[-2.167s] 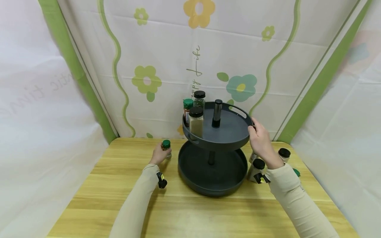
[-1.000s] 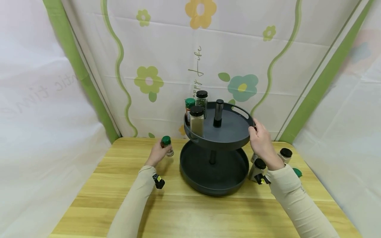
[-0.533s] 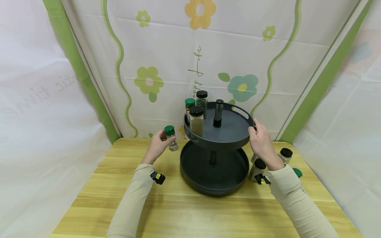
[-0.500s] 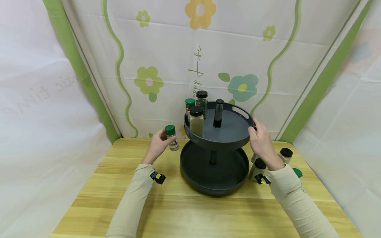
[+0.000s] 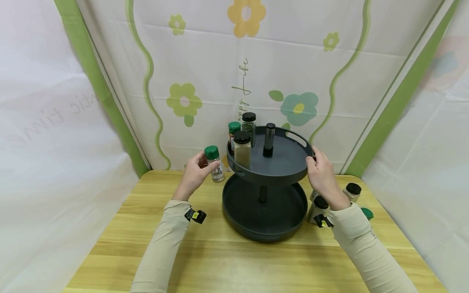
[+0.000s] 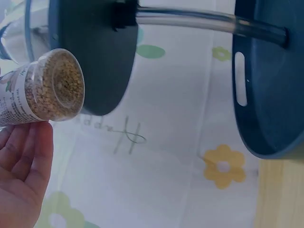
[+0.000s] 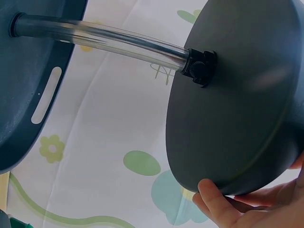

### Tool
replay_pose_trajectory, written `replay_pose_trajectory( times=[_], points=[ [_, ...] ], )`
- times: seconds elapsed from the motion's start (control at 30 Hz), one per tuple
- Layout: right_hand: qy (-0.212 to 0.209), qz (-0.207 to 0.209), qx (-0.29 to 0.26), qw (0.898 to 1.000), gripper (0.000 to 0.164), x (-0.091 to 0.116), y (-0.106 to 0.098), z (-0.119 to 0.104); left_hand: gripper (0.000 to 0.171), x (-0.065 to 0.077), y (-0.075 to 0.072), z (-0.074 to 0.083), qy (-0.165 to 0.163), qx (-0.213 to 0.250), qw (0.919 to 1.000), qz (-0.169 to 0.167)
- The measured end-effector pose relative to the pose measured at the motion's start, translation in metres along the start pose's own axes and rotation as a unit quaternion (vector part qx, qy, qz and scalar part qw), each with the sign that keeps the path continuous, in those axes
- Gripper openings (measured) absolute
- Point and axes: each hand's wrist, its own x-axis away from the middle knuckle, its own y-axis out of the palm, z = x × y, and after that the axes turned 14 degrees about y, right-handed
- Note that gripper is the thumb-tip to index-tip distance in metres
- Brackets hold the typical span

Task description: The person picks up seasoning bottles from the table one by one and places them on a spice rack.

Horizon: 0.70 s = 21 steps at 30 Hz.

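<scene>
My left hand [image 5: 196, 173] grips a clear spice jar [image 5: 218, 172] with a green lid, close beside the left rim of a dark two-tier turntable rack. In the left wrist view the spice jar [image 6: 56, 88] shows tan granules and a printed label. My right hand [image 5: 322, 173] holds the right rim of the upper tier [image 5: 278, 179]; in the right wrist view its fingers [image 7: 216, 202] lie at that tier's edge. On the upper tier's left side stand a green-lidded jar [image 5: 234, 134], a black-lidded jar of green herbs [image 5: 249, 128] and a black-lidded jar of beige powder [image 5: 242, 154].
The lower tier [image 5: 253, 232] stands on the wooden table [image 5: 234, 268] and holds nothing. Right of it, partly behind my right arm, are several more jars, among them black-lidded jars [image 5: 318, 209] and a green lid [image 5: 367, 213]. A patterned curtain [image 5: 209, 73] hangs behind.
My left hand has lifted the spice jar from the table and carried it up and to the right, toward the upper tier. My right hand keeps its hold on the rim.
</scene>
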Motion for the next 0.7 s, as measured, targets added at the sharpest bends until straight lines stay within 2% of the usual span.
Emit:
replay_pose_trajectory(
  times=[0.27,0.4,0.43,0.53,0.7],
  points=[
    [-0.001,-0.001,-0.002,1.0,0.057,0.001,0.0,0.0,0.037,-0.007,0.002,0.025,0.024,-0.001,0.9997,-0.009],
    [-0.001,0.0,-0.001,1.0,0.056,0.001,0.0,0.0,0.033,-0.012,0.006,0.041,0.031,-0.002,0.9994,-0.018],
    [-0.001,0.0,-0.002,1.0,0.056,0.001,0.0,0.0,0.032,-0.013,0.007,0.05,0.032,-0.001,0.9993,-0.021],
    [-0.001,0.001,-0.002,1.0,0.056,0.002,0.0,0.0,0.032,-0.018,0.011,0.06,0.044,0.01,0.9987,-0.023],
    [0.0,-0.002,-0.002,1.0,0.057,0.002,0.0,0.0,0.034,-0.026,0.02,0.069,0.069,0.017,0.9971,-0.027]
  ],
)
